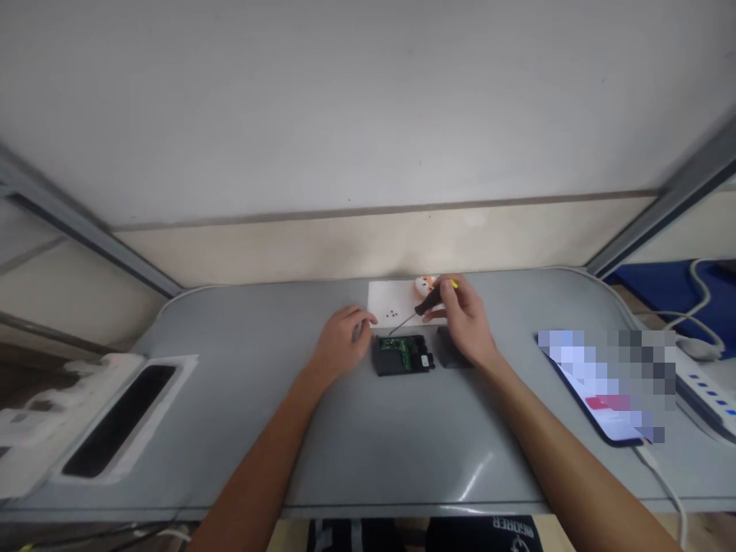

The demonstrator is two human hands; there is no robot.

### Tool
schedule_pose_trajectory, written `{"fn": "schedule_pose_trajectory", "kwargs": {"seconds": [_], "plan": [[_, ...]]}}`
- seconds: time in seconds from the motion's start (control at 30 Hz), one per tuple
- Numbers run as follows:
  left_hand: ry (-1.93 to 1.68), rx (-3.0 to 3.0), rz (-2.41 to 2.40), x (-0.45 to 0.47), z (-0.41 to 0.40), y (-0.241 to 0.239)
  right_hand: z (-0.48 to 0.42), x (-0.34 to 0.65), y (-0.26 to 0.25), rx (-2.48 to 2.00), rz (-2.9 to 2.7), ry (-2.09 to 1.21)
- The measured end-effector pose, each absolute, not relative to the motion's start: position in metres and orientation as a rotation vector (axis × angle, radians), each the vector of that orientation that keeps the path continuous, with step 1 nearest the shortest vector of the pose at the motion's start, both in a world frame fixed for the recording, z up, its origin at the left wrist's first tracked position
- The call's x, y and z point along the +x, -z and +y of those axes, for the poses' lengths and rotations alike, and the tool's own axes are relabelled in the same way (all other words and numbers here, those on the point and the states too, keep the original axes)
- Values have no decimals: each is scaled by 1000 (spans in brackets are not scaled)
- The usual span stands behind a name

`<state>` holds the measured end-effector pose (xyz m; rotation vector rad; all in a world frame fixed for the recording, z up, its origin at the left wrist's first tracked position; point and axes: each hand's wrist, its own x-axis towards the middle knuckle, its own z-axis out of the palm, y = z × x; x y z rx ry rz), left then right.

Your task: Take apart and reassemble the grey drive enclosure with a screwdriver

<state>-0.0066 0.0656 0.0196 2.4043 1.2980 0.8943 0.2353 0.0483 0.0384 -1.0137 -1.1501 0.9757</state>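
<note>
- Open black housing [389, 363]: lies flat on the bench [356, 445], between the hands, with a green circuit board [406, 354] inside; its long axis runs left to right.
- White paper [384, 297]: bears several tiny dark pieces [392, 313], just beyond the housing.
- Screwdriver [428, 301]: slants, handle up and right, tip down and left at the board's far edge; contact unclear.
- Right hand [468, 326]: fingers closed around its handle, above a dark flat piece [451, 349].
- Left hand [342, 343]: fingers curled beside the housing; cannot tell whether they grip anything.
</note>
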Motion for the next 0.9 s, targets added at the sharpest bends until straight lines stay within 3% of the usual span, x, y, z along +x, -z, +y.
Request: {"fn": "schedule_pose_trajectory", "kwargs": {"seconds": [0.9], "plan": [[-676,2427,1102,2,59,-16,51,231,-25,-1037,-1265,-968]]}}
